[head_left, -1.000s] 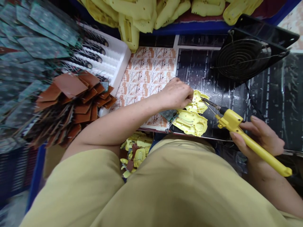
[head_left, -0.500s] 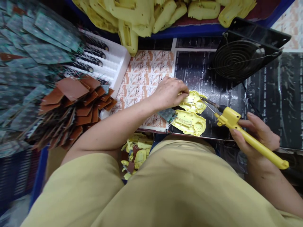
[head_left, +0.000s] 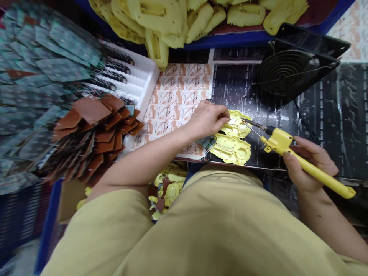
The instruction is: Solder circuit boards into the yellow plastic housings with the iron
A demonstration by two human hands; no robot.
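Observation:
My right hand [head_left: 312, 165] grips a yellow soldering iron [head_left: 313, 170], a gun-style one with a thin feed tube beside its tip. The tip points left, at the upper yellow plastic shell half [head_left: 238, 124]. My left hand [head_left: 208, 119] is closed in a pinch at that shell's left end; what its fingertips hold is too small to make out. Just below, nearer my body, lies a second yellow shell half [head_left: 230, 148] with thin wires in it. A small green circuit board [head_left: 204, 142] sits at its left end, partly under my left forearm.
A black fan [head_left: 284, 73] stands at the back right. Brown and green circuit boards [head_left: 94, 111] pile up on the left beside a white foam tray [head_left: 143, 73]. A blue bin [head_left: 198, 45] of yellow shells is at the back. Yellow scraps [head_left: 169, 188] lie below the table edge.
My left fingers have shifted slightly at the shell's left end. My right hand has turned the soldering iron a little, its rear end moving up and right. The view has shifted slightly.

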